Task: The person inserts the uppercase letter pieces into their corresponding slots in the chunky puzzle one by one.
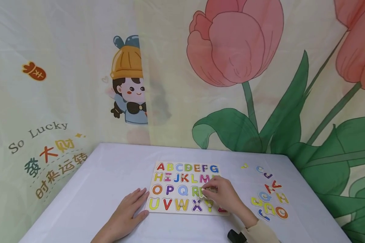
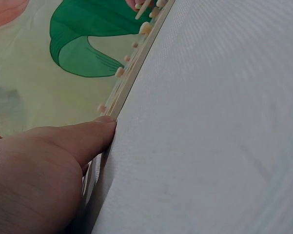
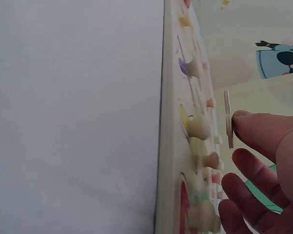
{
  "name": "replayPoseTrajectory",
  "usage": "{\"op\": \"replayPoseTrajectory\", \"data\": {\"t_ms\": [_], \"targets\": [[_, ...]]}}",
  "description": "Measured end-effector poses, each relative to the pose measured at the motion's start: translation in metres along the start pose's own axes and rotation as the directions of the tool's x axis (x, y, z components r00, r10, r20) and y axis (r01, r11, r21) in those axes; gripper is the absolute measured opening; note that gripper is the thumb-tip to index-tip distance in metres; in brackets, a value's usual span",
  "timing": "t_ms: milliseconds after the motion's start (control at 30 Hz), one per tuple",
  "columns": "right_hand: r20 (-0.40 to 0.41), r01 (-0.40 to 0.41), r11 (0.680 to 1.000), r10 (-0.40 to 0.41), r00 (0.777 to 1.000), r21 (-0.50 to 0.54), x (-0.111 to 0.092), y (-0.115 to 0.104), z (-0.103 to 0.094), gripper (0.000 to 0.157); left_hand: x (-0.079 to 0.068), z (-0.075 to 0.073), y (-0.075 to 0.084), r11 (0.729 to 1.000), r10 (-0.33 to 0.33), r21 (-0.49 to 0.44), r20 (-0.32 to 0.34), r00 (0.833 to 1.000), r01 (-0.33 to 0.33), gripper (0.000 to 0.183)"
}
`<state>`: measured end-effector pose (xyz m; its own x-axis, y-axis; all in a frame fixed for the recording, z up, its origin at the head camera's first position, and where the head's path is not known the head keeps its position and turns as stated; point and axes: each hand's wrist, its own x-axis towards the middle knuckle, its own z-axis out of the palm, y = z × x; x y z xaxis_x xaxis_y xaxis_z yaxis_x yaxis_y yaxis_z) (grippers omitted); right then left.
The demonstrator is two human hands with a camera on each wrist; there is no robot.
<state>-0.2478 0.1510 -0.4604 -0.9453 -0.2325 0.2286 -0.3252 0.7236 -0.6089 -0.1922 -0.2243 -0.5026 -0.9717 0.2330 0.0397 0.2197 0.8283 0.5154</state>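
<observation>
A wooden alphabet puzzle board (image 1: 161,206) lies on the table, with coloured capital letters in rows and small knobs on several pieces. My left hand (image 1: 126,212) rests at the board's left edge, fingers stretched out. In the left wrist view its thumb (image 2: 95,134) touches the board's side. Over the right part of the board, my right hand (image 1: 220,194) pinches a thin letter piece (image 3: 228,119) between thumb and fingers. The right wrist view shows that piece edge-on, apart from the board's knobs. In the head view it is beside the green R, mostly hidden by the fingers.
Loose letter pieces lie scattered on the table right of the board, among them a red-orange O (image 1: 281,212), a blue Q (image 1: 264,196) and a yellow piece (image 1: 244,166) farther back. A black object (image 1: 236,236) sits at the right sleeve. A printed curtain (image 1: 170,67) hangs behind the white table (image 1: 109,175).
</observation>
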Motion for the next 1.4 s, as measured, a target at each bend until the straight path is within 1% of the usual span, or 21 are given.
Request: {"op": "replayPoseTrajectory", "data": {"t_ms": [133, 267, 400, 567, 833, 1000, 1100, 1200, 1300, 1400], "targets": [[0.007, 0.037, 0.999, -0.037, 0.999, -0.011, 0.009, 0.001, 0.009, 0.006, 0.0, -0.001, 0.001, 1.0, -0.001, -0.001, -0.002, 1.0, 0.001, 0.069], [0.033, 0.045, 0.999, -0.045, 0.998, -0.002, 0.017, 0.001, 0.017, 0.005, 0.0, -0.001, 0.001, 1.0, 0.0, 0.006, -0.007, 1.0, 0.0, 0.068], [0.055, 0.018, 1.0, -0.018, 0.998, -0.007, 0.021, -0.002, 0.023, 0.003, -0.001, -0.002, 0.001, 1.0, 0.008, 0.006, -0.007, 1.0, -0.008, 0.068], [0.051, -0.015, 1.0, 0.016, 0.999, -0.018, 0.021, -0.004, 0.027, 0.004, -0.001, -0.002, 0.002, 1.0, 0.013, -0.004, -0.001, 1.0, -0.013, 0.069], [0.045, -0.036, 0.999, 0.036, 0.998, -0.019, 0.021, -0.008, 0.029, 0.006, -0.002, -0.002, 0.001, 1.0, 0.021, 0.001, -0.009, 1.0, -0.021, 0.069], [0.059, -0.039, 0.999, 0.04, 0.997, -0.012, 0.021, -0.006, 0.03, 0.007, -0.002, -0.002, 0.001, 1.0, 0.025, -0.002, -0.011, 1.0, -0.026, 0.068], [0.085, -0.024, 1.0, 0.023, 0.996, 0.012, 0.02, -0.003, 0.025, 0.008, -0.002, -0.002, 0.002, 1.0, 0.018, -0.006, -0.003, 1.0, -0.018, 0.068], [0.097, -0.019, 0.999, 0.016, 0.995, 0.028, 0.016, -0.001, 0.013, 0.011, -0.002, -0.002, 0.003, 1.0, 0.012, -0.008, 0.002, 1.0, -0.012, 0.069], [0.064, -0.042, 0.999, 0.041, 0.997, 0.015, 0.01, 0.003, -0.005, 0.014, -0.002, -0.003, 0.004, 1.0, 0.015, -0.007, -0.002, 1.0, -0.015, 0.068], [0.018, -0.083, 0.997, 0.083, 0.996, -0.01, 0.0, 0.012, -0.027, 0.015, -0.002, -0.004, 0.003, 1.0, 0.022, -0.005, -0.009, 1.0, -0.022, 0.068]]}}
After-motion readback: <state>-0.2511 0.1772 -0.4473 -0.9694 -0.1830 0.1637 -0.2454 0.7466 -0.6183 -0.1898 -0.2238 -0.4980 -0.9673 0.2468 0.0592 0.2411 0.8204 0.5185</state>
